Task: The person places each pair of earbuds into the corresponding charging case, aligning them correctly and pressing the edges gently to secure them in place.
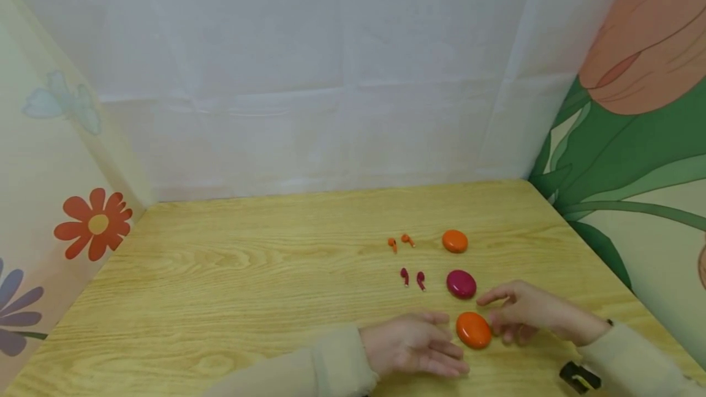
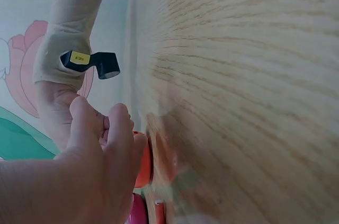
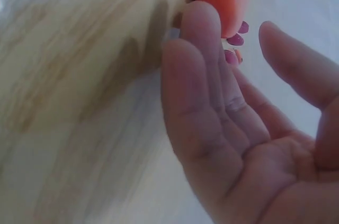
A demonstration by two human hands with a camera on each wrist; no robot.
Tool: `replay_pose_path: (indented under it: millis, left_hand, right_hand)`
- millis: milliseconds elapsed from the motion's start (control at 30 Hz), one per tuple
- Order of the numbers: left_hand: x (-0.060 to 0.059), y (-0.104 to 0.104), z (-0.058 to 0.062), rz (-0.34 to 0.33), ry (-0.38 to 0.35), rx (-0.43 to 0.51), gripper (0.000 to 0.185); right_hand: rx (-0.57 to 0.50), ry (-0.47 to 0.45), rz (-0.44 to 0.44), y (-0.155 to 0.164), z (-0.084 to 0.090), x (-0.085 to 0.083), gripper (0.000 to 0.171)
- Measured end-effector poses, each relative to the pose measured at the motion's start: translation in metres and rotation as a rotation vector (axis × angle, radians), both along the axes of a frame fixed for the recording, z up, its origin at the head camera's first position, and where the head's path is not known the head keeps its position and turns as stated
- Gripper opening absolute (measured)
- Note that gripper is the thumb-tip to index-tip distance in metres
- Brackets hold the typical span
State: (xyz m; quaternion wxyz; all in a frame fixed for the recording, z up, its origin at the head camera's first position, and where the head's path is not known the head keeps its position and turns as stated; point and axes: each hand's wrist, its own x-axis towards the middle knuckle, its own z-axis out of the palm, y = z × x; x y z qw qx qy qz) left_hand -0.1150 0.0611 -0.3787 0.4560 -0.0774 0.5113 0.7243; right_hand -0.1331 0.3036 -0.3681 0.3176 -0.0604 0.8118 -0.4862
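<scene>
Head view, lower right of frame, orange case (image 1: 474,330) on the table (image 1: 248,274), left hand (image 1: 415,344) and right hand (image 1: 521,313) flanking it, fingers relaxed, gripping nothing, magenta case (image 1: 461,283) just above.

A light wooden table with pale yellow grain (image 1: 231,274) fills the lower view. Behind it hangs a creased white fabric backdrop (image 1: 309,78). A cream side panel with painted flowers (image 1: 49,201) stands left; a green-leafed tulip mural panel (image 1: 634,139) stands right.
</scene>
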Motion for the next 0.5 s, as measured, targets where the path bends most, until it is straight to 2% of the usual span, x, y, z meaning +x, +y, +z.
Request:
replay_pose_path:
  millis: [233, 500]
  left_hand:
    - [-0.003, 0.005, -0.002, 0.008, -0.002, -0.026, 0.048]
    - [-0.004, 0.012, 0.000, -0.005, -0.036, -0.016, 0.049]
  right_hand:
    - [0.009, -0.022, 0.008, -0.001, -0.005, -0.001, 0.043]
    - [0.012, -0.048, 0.014, -0.002, -0.010, -0.001, 0.032]
